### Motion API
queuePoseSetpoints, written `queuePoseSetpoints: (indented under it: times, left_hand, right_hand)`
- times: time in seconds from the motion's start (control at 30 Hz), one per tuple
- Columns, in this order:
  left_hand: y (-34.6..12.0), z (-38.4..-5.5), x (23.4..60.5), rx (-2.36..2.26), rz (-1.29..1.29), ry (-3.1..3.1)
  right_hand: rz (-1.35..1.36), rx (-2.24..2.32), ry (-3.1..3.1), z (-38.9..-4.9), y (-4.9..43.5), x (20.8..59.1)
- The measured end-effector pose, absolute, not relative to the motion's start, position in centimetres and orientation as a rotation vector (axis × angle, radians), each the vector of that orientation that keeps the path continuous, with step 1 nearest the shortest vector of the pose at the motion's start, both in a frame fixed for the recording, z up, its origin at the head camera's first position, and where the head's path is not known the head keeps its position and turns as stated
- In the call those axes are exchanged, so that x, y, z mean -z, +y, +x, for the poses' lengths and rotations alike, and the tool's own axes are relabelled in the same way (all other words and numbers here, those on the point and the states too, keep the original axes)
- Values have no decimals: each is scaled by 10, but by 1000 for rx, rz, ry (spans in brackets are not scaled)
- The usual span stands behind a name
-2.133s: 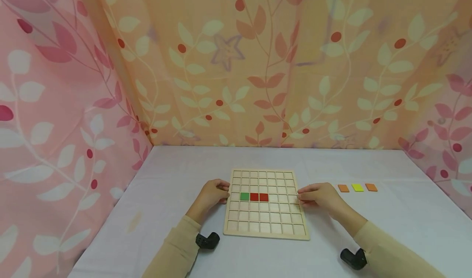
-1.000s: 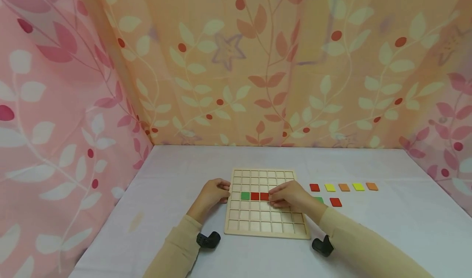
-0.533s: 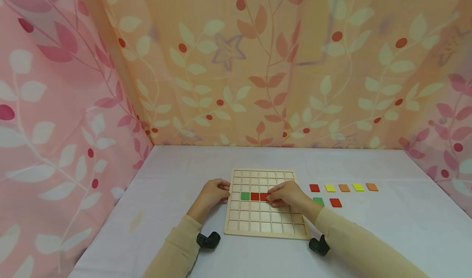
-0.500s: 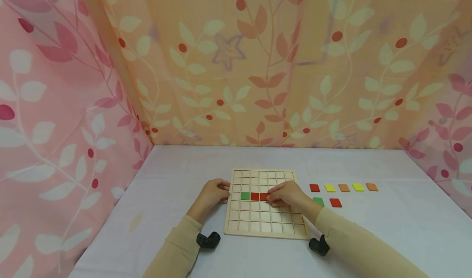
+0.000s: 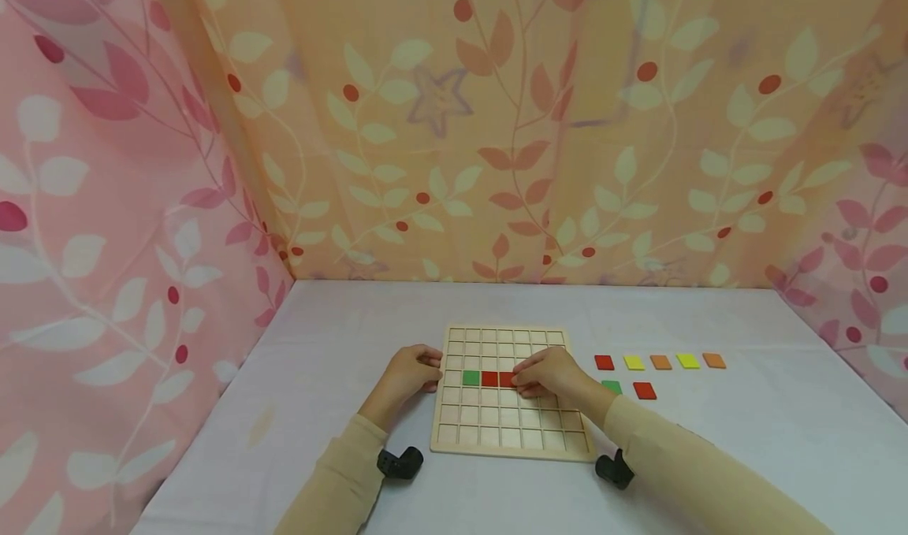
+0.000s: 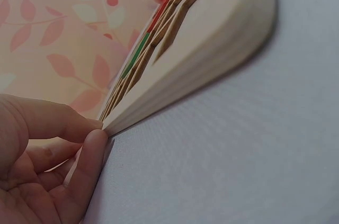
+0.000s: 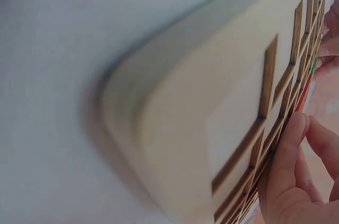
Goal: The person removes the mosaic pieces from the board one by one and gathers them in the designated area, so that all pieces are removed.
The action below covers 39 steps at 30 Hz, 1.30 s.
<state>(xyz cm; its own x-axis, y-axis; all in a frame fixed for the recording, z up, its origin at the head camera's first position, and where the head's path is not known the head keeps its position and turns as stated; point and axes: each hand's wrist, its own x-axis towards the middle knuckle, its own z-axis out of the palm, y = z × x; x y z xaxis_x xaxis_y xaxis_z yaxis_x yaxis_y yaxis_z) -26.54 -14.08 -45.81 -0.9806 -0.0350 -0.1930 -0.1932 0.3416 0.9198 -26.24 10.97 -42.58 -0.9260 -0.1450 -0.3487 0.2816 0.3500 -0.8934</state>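
Two tan sleeves [image 5: 340, 472] come in from the near side of the white-covered bench [image 5: 298, 417], a black wrist device [image 5: 401, 463] at each cuff. Between them lies a wooden grid board [image 5: 511, 454], seven rows of seven square compartments. In its middle row, counting from the left, the second compartment holds a green tile [image 5: 471, 377], the third a red tile [image 5: 489, 379] and the fourth an end red tile [image 5: 506, 379]. The left hand [image 5: 406, 373] has its fingers clamped on the board's left edge. The right hand [image 5: 556, 376] reaches over the board's right half, covering several compartments; its thumb and forefinger meet at the end red tile's right side, but whether they grip it I cannot tell. Right of the board, a loose green tile [image 5: 612, 387], partly hidden by the right forearm, lies near a loose red tile [image 5: 644, 391]. Farther back runs a row of five tiles [image 5: 660, 362]: red, yellow, orange, yellow, orange. Behind hangs an orange leaf-patterned curtain [image 5: 426, 165].
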Motion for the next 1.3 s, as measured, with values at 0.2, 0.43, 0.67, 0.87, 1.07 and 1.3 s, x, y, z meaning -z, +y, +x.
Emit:
queuePoseSetpoints:
  times: [0.2,0.43,0.67,0.87,1.07,1.3]
  left_hand:
    - [-141,-266,458,-1710,-211,2462]
    - [-142,-266,459,-1715,-203,2458]
    - [-142,-266,459,-1708,-197,2463]
    - [-142,-267,460,-1699,-199,2468]
    - [-142,-267,460,-1708,-206,2460]
    - [-141,-268,459,-1727,-208,2443]
  right_hand:
    - [97,1644,2253,-261,109,425]
    - [123,1674,2257,-262,109,424]
    - [131,1668,2283,-263,108,427]
    - [106,1666,2294,-265,106,426]
    - [98,1636,2292,-266,104,426]
    - [108,1646,2283,-264,107,426]
